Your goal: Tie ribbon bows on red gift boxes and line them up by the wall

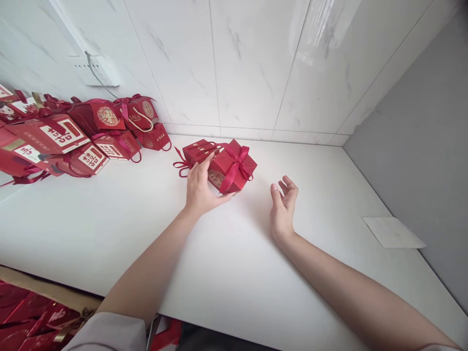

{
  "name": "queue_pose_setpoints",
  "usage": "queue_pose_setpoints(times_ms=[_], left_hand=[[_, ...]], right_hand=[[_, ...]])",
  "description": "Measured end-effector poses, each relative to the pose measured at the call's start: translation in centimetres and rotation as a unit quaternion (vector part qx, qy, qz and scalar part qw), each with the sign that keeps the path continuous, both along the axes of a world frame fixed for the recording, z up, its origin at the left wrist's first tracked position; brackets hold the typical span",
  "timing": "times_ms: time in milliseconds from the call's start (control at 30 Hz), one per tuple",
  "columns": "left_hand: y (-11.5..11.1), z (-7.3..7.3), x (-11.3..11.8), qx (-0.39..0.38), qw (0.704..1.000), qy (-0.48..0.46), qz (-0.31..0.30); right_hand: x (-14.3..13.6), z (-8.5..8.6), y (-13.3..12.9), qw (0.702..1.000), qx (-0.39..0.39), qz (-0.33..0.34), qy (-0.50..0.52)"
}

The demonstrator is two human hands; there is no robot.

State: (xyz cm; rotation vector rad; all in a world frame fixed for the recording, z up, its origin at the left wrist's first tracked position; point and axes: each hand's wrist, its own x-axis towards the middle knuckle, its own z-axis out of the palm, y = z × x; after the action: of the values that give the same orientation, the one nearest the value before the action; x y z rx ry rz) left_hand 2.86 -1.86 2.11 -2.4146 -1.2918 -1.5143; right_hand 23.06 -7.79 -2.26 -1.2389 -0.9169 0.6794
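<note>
My left hand grips a red gift box tied with a dark pink ribbon bow, its thumb along the near lower edge and its fingers on the left side. Gold round lettering shows on the box's near face. Directly behind and left of it lies a second red box with a ribbon loop, partly covered by my fingers and the first box. To the right, my right hand hovers apart from the boxes, palm turned inward, fingers loosely curled and apart, holding nothing.
A stack of red gift boxes with ribbons stands at the left against the marbled tile wall. A socket with a cable is above it. A white paper lies by the grey right wall. More red packages sit low at front left.
</note>
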Motion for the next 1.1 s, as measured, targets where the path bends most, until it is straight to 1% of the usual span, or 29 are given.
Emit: queue_pose_setpoints(times_ms=[33, 100, 133, 167, 200, 233, 267, 333, 400, 467, 533, 633, 733, 867, 1100], left_hand=[[0.0, 0.0, 0.0, -0.015, 0.999, -0.024, -0.021], [0.1, -0.3, 0.0, -0.071, 0.989, -0.093, -0.092], [0.1, -0.5, 0.1, -0.117, 0.974, -0.14, -0.138], [0.0, -0.8, 0.3, -0.172, 0.949, -0.191, -0.18], [0.0, -1.1, 0.5, -0.231, 0.918, -0.245, -0.211], [-0.1, -1.5, 0.8, -0.287, 0.883, -0.295, -0.226], [-0.1, -1.8, 1.0, -0.331, 0.851, -0.338, -0.228], [0.1, -2.3, 1.3, -0.399, 0.803, -0.391, -0.208], [0.5, -2.6, 1.3, -0.449, 0.773, -0.4, -0.203], [1.0, -2.8, 1.1, -0.487, 0.752, -0.383, -0.223], [1.4, -2.8, 0.9, -0.5, 0.742, -0.378, -0.238], [1.5, -2.6, 0.9, -0.492, 0.731, -0.411, -0.234], [1.4, -2.4, 1.3, -0.485, 0.719, -0.44, -0.232], [1.3, -2.3, 1.6, -0.493, 0.707, -0.452, -0.229], [1.6, -2.4, 1.4, -0.509, 0.698, -0.467, -0.187]], right_hand=[[0.1, 0.0, 0.0, 1.0, -0.007, 0.017, 0.013], [0.1, 0.2, 0.1, 0.996, -0.02, 0.074, 0.034], [0.1, 0.3, 0.1, 0.993, -0.024, 0.108, 0.042], [0.1, 0.4, 0.0, 0.988, -0.027, 0.144, 0.047], [0.0, 0.5, -0.1, 0.982, -0.027, 0.181, 0.049], [-0.1, 0.6, -0.2, 0.974, -0.024, 0.219, 0.049], [-0.2, 0.7, -0.3, 0.965, -0.021, 0.255, 0.048], [-0.3, 0.8, -0.5, 0.948, -0.012, 0.315, 0.048], [-0.4, 0.8, -0.5, 0.941, -0.003, 0.334, 0.054], [-0.4, 0.8, -0.4, 0.944, -0.004, 0.324, 0.064], [-0.4, 0.8, -0.3, 0.948, -0.01, 0.31, 0.067], [-0.5, 1.0, -0.2, 0.952, 0.003, 0.3, 0.059], [-0.7, 1.2, -0.1, 0.952, 0.022, 0.301, 0.056], [-0.6, 1.4, -0.1, 0.95, 0.013, 0.306, 0.061], [-0.3, 1.1, 0.1, 0.95, -0.017, 0.296, 0.101]])
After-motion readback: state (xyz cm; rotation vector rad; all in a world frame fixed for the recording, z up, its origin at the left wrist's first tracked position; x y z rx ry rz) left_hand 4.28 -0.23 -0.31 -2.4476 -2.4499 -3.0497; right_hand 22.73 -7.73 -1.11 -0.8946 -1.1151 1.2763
